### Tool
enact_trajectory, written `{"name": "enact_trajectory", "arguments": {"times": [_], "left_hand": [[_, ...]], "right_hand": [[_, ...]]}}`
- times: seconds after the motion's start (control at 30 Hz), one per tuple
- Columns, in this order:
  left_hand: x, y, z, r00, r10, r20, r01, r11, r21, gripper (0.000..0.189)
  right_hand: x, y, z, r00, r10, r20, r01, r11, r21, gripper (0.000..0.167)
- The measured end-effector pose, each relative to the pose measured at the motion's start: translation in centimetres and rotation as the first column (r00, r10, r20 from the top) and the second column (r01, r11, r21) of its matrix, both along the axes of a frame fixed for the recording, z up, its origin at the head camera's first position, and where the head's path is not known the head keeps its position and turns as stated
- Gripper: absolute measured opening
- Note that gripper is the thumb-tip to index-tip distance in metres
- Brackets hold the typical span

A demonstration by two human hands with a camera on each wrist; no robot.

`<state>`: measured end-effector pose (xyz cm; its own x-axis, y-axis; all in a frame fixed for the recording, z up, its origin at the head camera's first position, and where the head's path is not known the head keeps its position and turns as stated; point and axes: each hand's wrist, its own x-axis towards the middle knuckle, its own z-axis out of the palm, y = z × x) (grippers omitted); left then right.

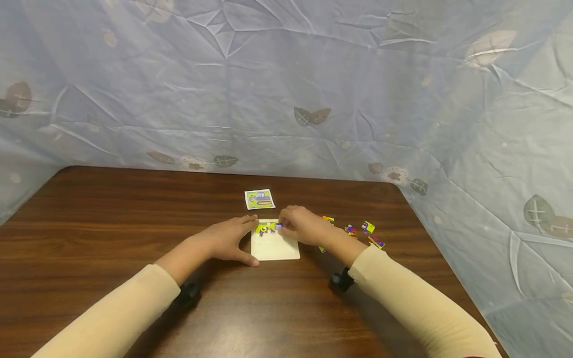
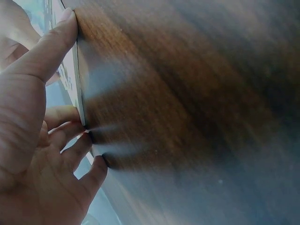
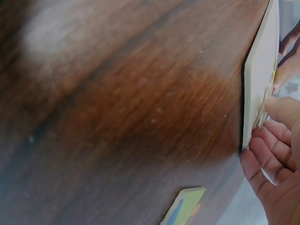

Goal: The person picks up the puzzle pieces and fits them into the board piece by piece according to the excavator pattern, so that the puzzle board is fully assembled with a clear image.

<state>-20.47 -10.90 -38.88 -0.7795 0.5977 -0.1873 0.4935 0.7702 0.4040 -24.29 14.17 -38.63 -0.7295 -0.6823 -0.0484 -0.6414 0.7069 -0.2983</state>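
Observation:
A pale puzzle tray [image 1: 275, 248] lies flat on the table, with a few green, yellow and purple puzzle pieces [image 1: 260, 228] along its far side. My left hand [image 1: 226, 239] holds the tray's left side, thumb by the near corner and fingertips at the far corner. In the left wrist view the thumb and fingers meet the tray edge [image 2: 78, 79]. At the far right of the tray, my right hand [image 1: 304, 226] pinches a puzzle piece [image 1: 278, 226], mostly covered by the fingers. The right wrist view shows its fingertips against the tray's rim [image 3: 248, 93].
Beyond the tray lies a picture card [image 1: 259, 199] showing a digger-like vehicle. Several loose puzzle pieces [image 1: 368, 227] are scattered on the brown wooden table [image 1: 134, 223] to the right, some partly behind the right forearm. A patterned grey curtain [image 1: 268, 89] hangs behind the table.

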Motion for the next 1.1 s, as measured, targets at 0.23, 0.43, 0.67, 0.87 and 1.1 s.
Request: {"name": "enact_trajectory", "arguments": {"times": [0.23, 0.43, 0.67, 0.87, 1.1], "left_hand": [[0.0, -0.1, -0.2, 1.000, 0.000, -0.007, 0.000, 1.000, 0.005, 0.110], [-0.1, -0.1, -0.4, 1.000, 0.005, -0.004, -0.005, 1.000, 0.000, 0.110], [-0.1, 0.0, -0.3, 1.000, 0.011, -0.007, -0.011, 1.000, -0.003, 0.110], [-0.2, 0.1, -0.3, 1.000, 0.013, -0.002, -0.013, 1.000, 0.001, 0.110], [0.0, -0.1, -0.1, 1.000, 0.012, -0.008, -0.012, 1.000, 0.004, 0.110]], "right_hand": [[0.0, -0.3, 0.0, 1.000, 0.014, -0.009, -0.014, 1.000, -0.011, 0.022], [0.0, -0.8, -0.1, 1.000, 0.007, -0.025, -0.007, 1.000, 0.002, 0.017], [0.0, -1.4, 0.0, 1.000, 0.009, -0.026, -0.008, 1.000, 0.024, 0.013], [0.0, -1.6, 0.3, 1.000, -0.009, -0.005, 0.009, 0.999, 0.050, 0.012], [-0.1, -1.9, 0.2, 0.999, -0.039, 0.003, 0.039, 0.999, 0.033, 0.010]]}}
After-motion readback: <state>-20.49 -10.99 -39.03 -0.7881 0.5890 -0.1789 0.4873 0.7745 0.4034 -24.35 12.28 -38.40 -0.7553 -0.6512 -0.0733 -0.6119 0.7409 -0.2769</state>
